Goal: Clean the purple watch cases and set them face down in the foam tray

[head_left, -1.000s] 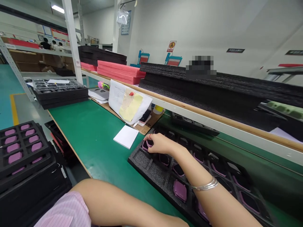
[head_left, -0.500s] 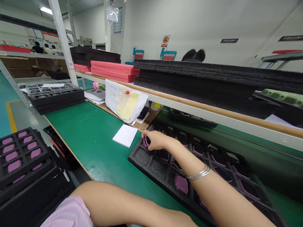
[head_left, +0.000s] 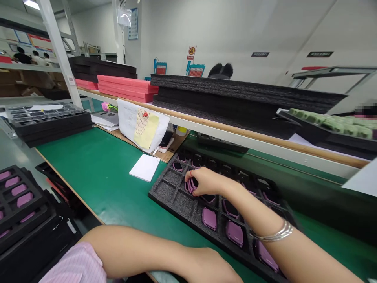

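Observation:
My right hand [head_left: 200,181], with a silver bracelet on its wrist, is closed around a small stack of purple watch cases [head_left: 190,184]. It is over a pocket of the black foam tray [head_left: 165,190]. Just beyond my fingers, a single purple watch case [head_left: 177,166] lies in a pocket. Nearer pockets hold purple cases with their solid backs up, such as this watch case [head_left: 209,218]. More cases sit in the tray's rows, partly hidden by my right arm. My left hand [head_left: 213,267] is low at the bottom edge, its fingers out of frame.
A white pad [head_left: 144,168] lies on the green table [head_left: 97,169] left of the tray. A shelf [head_left: 235,135] with black foam sheets [head_left: 235,92] and pink foam [head_left: 126,88] runs behind. Stacked trays of purple pieces [head_left: 25,199] stand at lower left.
My right hand has moved from the tray's far left corner to a neighbouring pocket, still gripping purple watch cases. One case now shows in the corner pocket. The view has turned right.

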Demonstrator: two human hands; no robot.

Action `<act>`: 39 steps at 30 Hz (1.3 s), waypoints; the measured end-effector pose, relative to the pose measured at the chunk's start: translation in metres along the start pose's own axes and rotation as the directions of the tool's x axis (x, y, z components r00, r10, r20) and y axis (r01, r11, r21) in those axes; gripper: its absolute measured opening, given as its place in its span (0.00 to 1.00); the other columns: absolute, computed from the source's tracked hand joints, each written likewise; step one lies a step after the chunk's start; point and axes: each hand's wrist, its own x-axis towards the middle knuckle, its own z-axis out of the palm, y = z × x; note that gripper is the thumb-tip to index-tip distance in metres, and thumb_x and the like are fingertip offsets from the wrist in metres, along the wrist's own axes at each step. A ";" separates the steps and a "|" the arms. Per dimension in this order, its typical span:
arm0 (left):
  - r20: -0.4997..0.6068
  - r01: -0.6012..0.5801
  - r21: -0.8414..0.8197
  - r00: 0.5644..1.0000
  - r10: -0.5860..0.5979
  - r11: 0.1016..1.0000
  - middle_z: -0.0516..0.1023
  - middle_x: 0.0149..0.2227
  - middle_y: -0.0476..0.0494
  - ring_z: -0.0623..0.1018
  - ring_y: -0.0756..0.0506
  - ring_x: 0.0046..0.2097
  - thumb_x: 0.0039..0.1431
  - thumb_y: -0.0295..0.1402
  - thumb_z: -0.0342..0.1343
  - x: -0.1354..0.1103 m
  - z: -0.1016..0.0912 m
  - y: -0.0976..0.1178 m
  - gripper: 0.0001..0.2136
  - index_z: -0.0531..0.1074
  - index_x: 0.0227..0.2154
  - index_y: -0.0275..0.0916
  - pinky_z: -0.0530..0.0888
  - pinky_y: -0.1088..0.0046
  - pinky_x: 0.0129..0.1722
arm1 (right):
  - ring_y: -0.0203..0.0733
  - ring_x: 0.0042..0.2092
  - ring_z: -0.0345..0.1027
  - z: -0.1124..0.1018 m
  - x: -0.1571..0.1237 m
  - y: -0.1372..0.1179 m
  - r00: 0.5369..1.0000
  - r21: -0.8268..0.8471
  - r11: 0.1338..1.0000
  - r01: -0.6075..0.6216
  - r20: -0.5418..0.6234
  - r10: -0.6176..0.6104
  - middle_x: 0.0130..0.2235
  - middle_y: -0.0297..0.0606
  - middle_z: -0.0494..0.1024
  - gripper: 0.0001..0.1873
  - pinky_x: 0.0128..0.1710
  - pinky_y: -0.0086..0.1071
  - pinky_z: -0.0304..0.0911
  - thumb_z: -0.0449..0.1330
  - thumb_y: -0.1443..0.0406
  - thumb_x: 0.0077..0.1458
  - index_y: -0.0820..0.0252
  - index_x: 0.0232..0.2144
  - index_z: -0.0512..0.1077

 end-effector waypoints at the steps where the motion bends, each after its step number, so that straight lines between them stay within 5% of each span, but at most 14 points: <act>1: -0.011 0.004 -0.004 1.000 -0.004 1.000 0.75 0.36 0.54 0.76 0.52 0.32 0.58 0.28 0.58 -0.001 0.000 0.001 0.01 0.72 0.33 0.40 0.68 0.80 0.32 | 0.43 0.47 0.74 0.006 0.001 0.001 1.000 0.016 1.000 0.001 -0.002 -0.001 0.49 0.41 0.77 0.15 0.48 0.44 0.72 0.62 0.59 0.64 0.60 0.50 0.73; 6: -0.024 0.014 -0.063 1.000 -0.016 0.998 0.76 0.31 0.55 0.75 0.52 0.30 0.57 0.30 0.60 -0.009 -0.001 0.001 0.02 0.76 0.32 0.40 0.69 0.79 0.33 | 0.44 0.47 0.75 0.023 0.001 0.003 0.989 0.126 0.992 -0.008 -0.142 0.026 0.48 0.41 0.78 0.15 0.49 0.45 0.71 0.62 0.59 0.63 0.61 0.48 0.73; 9: -0.056 0.058 -0.397 0.995 -0.087 0.916 0.77 0.28 0.54 0.74 0.53 0.25 0.55 0.33 0.61 -0.008 0.000 -0.002 0.04 0.76 0.31 0.39 0.71 0.77 0.30 | 0.46 0.48 0.76 0.024 -0.025 0.000 0.947 0.230 0.973 0.007 -0.315 0.068 0.47 0.40 0.80 0.20 0.52 0.43 0.70 0.68 0.63 0.55 0.60 0.50 0.73; 13: -0.202 -0.023 -0.868 0.929 -0.310 0.497 0.77 0.28 0.47 0.72 0.52 0.22 0.52 0.41 0.63 -0.003 -0.001 0.000 0.13 0.74 0.28 0.35 0.73 0.73 0.28 | 0.47 0.51 0.77 0.042 -0.089 -0.010 0.828 0.368 0.929 0.033 -0.530 0.181 0.54 0.39 0.79 0.29 0.52 0.38 0.71 0.68 0.63 0.52 0.53 0.56 0.68; 19: -0.320 -0.231 -0.928 0.897 -0.306 0.293 0.79 0.38 0.36 0.79 0.45 0.36 0.57 0.66 0.44 -0.012 -0.010 0.024 0.37 0.74 0.46 0.33 0.75 0.57 0.48 | 0.46 0.50 0.79 0.096 -0.159 -0.022 0.544 0.465 0.843 0.270 -0.796 0.265 0.51 0.38 0.81 0.32 0.51 0.35 0.75 0.70 0.63 0.49 0.50 0.56 0.66; 22: -0.316 -0.246 -0.923 0.923 -0.218 0.297 0.80 0.42 0.34 0.80 0.41 0.41 0.51 0.69 0.50 -0.017 -0.007 0.034 0.42 0.73 0.51 0.33 0.73 0.54 0.52 | 0.44 0.50 0.79 0.111 -0.170 -0.027 0.535 0.516 0.794 0.323 -0.791 0.297 0.52 0.39 0.81 0.36 0.53 0.34 0.74 0.71 0.63 0.50 0.50 0.59 0.64; 26: -0.333 -0.243 -0.919 0.899 -0.284 0.309 0.79 0.41 0.36 0.79 0.43 0.39 0.49 0.65 0.58 -0.015 0.001 0.031 0.41 0.70 0.54 0.33 0.73 0.59 0.47 | 0.44 0.53 0.77 0.120 -0.173 -0.030 0.543 0.540 0.750 0.382 -0.788 0.291 0.53 0.40 0.80 0.41 0.57 0.36 0.72 0.70 0.65 0.52 0.50 0.64 0.59; 39: -0.340 -0.215 -0.912 0.872 -0.351 0.350 0.77 0.33 0.44 0.75 0.49 0.34 0.50 0.62 0.61 -0.015 -0.001 0.028 0.35 0.73 0.45 0.33 0.72 0.71 0.38 | 0.49 0.53 0.77 0.128 -0.173 -0.032 0.557 0.617 0.682 0.392 -0.749 0.358 0.56 0.42 0.79 0.48 0.57 0.43 0.73 0.70 0.66 0.51 0.49 0.68 0.53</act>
